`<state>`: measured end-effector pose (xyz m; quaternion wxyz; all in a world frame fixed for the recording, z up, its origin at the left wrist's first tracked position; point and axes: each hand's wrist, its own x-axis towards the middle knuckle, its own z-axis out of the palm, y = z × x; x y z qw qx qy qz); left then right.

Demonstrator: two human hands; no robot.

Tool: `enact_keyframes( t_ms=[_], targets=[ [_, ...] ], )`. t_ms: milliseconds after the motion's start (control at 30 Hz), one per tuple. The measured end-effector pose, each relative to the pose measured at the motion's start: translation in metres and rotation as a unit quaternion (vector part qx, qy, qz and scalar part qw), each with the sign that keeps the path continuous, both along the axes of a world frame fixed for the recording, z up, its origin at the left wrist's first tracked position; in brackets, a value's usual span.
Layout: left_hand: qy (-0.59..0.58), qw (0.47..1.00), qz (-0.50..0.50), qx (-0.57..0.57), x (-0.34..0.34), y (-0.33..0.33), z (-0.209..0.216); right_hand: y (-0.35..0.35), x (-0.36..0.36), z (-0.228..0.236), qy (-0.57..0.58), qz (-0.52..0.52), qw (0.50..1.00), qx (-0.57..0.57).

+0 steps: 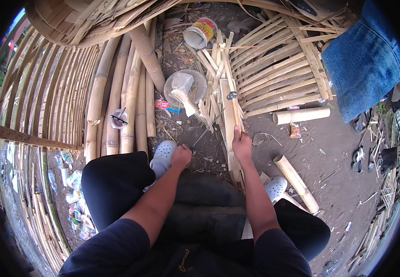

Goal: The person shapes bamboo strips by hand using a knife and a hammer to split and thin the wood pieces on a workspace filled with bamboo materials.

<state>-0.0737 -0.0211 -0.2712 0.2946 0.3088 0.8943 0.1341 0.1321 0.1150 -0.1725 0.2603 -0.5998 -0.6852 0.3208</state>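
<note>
My right hand (242, 146) is closed round the wooden handle of a hammer (236, 111), whose dark metal head points away from me. The hammer lies over a long split-bamboo piece (230, 157) that stretches out in front of me. My left hand (181, 156) is a fist above my left shoe, gripping a thin dark metal rod (203, 134). The rod slants up and right toward the bamboo piece; its grip end is hidden in my fingers. Ahead of the rod, a grey stone (182, 81) rests on a round grey slab (200, 87).
Thick bamboo poles (111, 92) lie at the left beside a slatted bamboo panel (47, 92). Another slatted frame (278, 69) is at the far right. Cut bamboo tubes (297, 184) lie on the ground. A paint bucket (200, 33) and a plastic cup (118, 119) are ahead.
</note>
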Motion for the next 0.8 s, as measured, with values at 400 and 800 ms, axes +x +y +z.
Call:
enact_keyframes(
  t_ms=[400,800],
  targets=[
    [0.061,0.997,0.055,0.001,-0.034,-0.023,0.084,0.000,-0.034,0.044,-0.014,0.034,0.995,-0.090],
    [0.039,0.998,0.034,-0.027,-0.053,-0.023,0.037,-0.008,-0.038,0.003,-0.076,0.131,0.980,-0.133]
  ],
)
